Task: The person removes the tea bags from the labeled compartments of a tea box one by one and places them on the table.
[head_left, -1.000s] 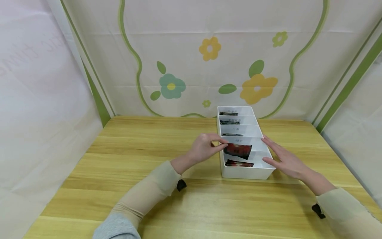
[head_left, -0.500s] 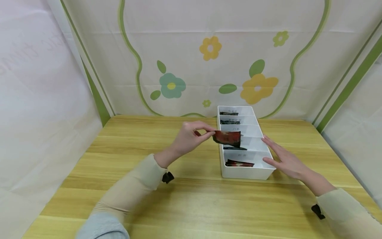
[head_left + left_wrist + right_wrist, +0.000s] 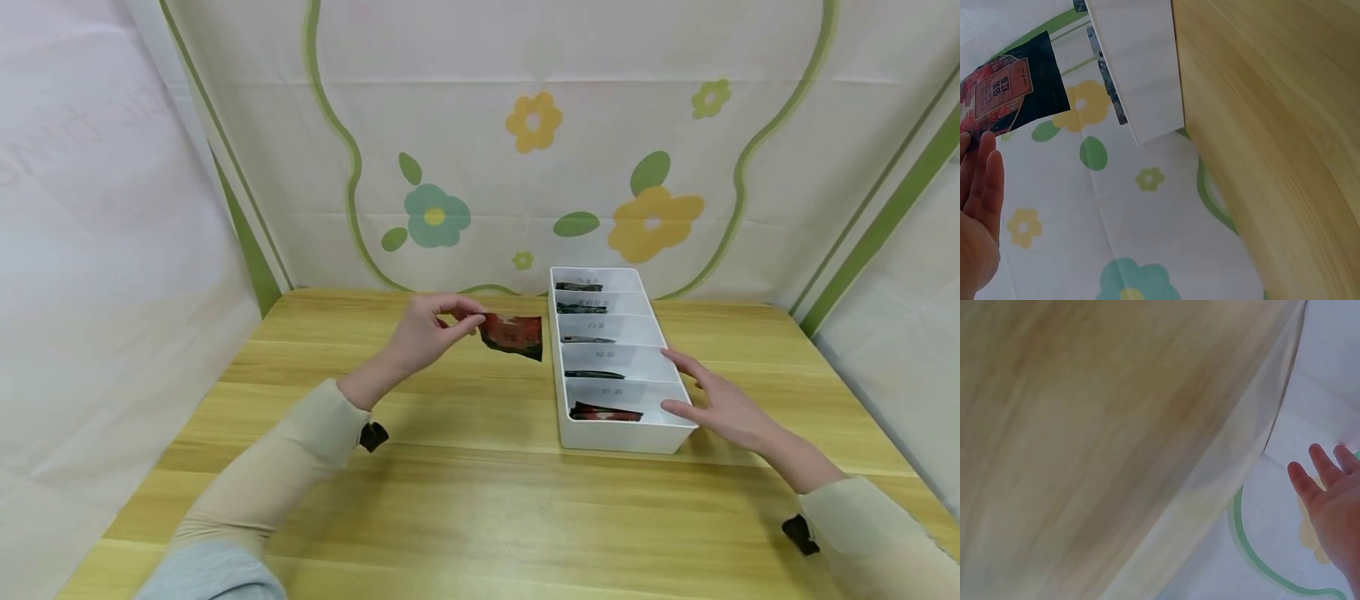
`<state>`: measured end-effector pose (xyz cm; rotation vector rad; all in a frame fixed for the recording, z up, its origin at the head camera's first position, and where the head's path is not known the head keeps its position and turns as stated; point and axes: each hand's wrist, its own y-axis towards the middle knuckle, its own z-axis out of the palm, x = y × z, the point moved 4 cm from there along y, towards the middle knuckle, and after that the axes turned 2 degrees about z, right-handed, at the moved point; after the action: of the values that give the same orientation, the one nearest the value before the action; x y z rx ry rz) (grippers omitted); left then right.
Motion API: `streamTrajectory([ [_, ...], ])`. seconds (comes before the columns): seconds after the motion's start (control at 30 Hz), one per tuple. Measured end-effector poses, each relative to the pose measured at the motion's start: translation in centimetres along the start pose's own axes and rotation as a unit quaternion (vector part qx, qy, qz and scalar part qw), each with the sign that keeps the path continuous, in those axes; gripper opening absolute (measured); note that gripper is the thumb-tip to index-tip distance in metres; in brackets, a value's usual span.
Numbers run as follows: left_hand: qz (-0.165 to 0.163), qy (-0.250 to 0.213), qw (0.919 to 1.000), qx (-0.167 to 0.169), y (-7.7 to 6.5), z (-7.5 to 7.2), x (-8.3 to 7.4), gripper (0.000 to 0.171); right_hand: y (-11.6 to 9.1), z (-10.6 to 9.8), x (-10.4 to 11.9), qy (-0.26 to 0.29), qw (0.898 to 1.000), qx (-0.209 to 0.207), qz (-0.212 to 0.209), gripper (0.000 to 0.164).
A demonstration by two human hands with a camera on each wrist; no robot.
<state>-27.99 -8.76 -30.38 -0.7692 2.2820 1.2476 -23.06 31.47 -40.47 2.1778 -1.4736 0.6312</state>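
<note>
My left hand pinches a red-and-black tea sachet by its left corner, to the left of a white divided box. In the left wrist view the sachet shows a printed label, and the fingertips are at its lower edge. My right hand has its fingers spread along the box's right rim, holding nothing. Several red sachets lie in the front compartment. A thin dark sachet is in the second compartment, and a greyish one in the third.
Dark sachets also sit in the rear compartments, each with a printed label on its divider. The box stands right of centre on a wooden table. A flower-printed cloth hangs behind, with pale cloth walls at both sides.
My left hand has carried the sachet up and leftward, from over the front compartments to beside the box. The right hand has stayed at the right rim.
</note>
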Motion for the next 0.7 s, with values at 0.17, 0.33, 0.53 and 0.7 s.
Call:
streamTrajectory([
  [0.17,-0.061,0.001,0.9981,0.013,-0.4,-1.6,1.2,0.012,0.0,0.1,-0.2,0.013,1.0,0.003,0.009,0.078],
  [0.33,-0.09,0.025,0.9956,0.009,-0.8,-3.2,2.3,0.013,0.0,0.2,-0.4,0.013,1.0,0.005,0.008,0.078],
  [0.53,-0.103,0.067,0.9923,-0.009,-1.9,-5.2,5.2,0.012,0.0,0.2,-0.2,0.005,1.0,0.004,0.005,0.077],
  [0.7,-0.127,0.071,0.989,-0.029,-2.9,-6.9,7.3,0.013,-0.1,0.2,-0.2,0.002,1.0,0.003,0.007,0.077],
])
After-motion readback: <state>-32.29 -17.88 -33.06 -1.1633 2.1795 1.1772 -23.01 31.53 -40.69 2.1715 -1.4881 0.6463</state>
